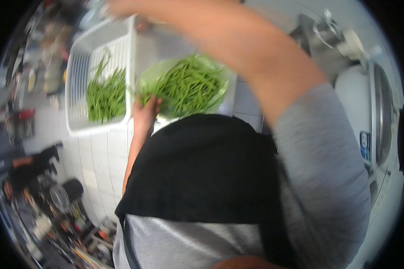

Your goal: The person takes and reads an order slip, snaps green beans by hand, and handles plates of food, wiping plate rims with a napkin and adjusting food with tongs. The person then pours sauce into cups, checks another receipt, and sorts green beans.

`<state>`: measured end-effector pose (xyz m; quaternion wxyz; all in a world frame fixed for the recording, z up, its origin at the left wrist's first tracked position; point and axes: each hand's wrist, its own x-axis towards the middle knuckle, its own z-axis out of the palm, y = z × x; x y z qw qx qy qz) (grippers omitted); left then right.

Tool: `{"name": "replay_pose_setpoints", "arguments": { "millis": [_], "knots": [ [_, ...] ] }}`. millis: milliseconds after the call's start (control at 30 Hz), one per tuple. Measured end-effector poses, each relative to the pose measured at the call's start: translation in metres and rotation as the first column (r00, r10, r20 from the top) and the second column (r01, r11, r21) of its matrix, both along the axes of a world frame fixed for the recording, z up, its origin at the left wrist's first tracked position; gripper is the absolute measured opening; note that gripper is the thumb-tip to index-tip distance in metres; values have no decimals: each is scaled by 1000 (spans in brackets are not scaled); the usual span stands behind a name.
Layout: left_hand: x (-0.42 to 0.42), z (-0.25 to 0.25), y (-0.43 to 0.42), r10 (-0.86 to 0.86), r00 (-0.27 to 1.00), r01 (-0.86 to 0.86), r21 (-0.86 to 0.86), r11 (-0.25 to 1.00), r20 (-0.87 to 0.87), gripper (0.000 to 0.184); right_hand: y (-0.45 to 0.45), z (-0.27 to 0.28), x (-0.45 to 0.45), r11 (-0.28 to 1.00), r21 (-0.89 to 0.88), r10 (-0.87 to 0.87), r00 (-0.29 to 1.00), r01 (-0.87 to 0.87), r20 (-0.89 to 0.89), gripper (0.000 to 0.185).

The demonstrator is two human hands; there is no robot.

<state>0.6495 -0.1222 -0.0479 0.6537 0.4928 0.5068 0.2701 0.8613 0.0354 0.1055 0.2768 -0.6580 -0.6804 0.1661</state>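
Green beans [195,85] lie piled in an open clear plastic bag [150,78] in front of me. At the bag's left side my left hand [148,109] has its fingers curled closed on some green beans; exactly how many is hidden. My right arm reaches across the top of the view, and my right hand [121,6] is smeared by motion at the upper edge, beyond the white basket. More green beans [107,96] sit in that white plastic basket [131,58], left of the bag, with a few long ones sticking up.
A grey work surface [159,42] lies behind the bag. Cluttered kitchen goods and a dark bucket [67,195] fill the left side. On the right stand a large white container [352,98] and a metal item with wire [327,33]. White tiles [96,166] cover the floor.
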Motion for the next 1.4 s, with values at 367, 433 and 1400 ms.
{"name": "replay_pose_setpoints", "arguments": {
  "millis": [367,433,1400],
  "knots": [
    [32,16,0,-72,997,71,36,997,37,20,10,37,-40,984,-160,151,853,-80,500,33],
    [20,11,7,-110,993,110,-4,994,37,24,11,44,-35,990,-29,133,852,-137,506,28],
    [-29,39,-19,-185,980,191,-80,978,80,16,-215,-129,-33,906,414,-70,936,-86,346,33]
  ]
}}
